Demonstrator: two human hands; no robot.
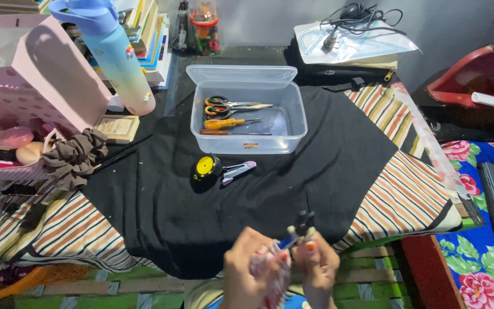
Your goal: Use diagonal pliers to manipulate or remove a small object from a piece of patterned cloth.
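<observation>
Low in the frame, near the table's front edge, my left hand [246, 269] and my right hand [318, 268] are held together. A small tool with a dark jaw tip and a blue handle, like pliers [298, 228], sticks up from my right hand. My left hand holds a blurred pinkish-red and white cloth [270, 273] against that tool. Both hands are motion-blurred. Farther back on the black cloth [161, 194] stands a clear plastic box [248, 109] holding scissors [230, 105] and screwdrivers [227, 123].
A yellow-and-black tape measure [206, 167] and a small purple-grey tool [238, 170] lie in front of the box. A pastel bottle [118, 54], books, a pink bag [41, 74] and a brown scrunchie [75, 157] crowd the left. A black case with cables [344, 51] sits at the back right.
</observation>
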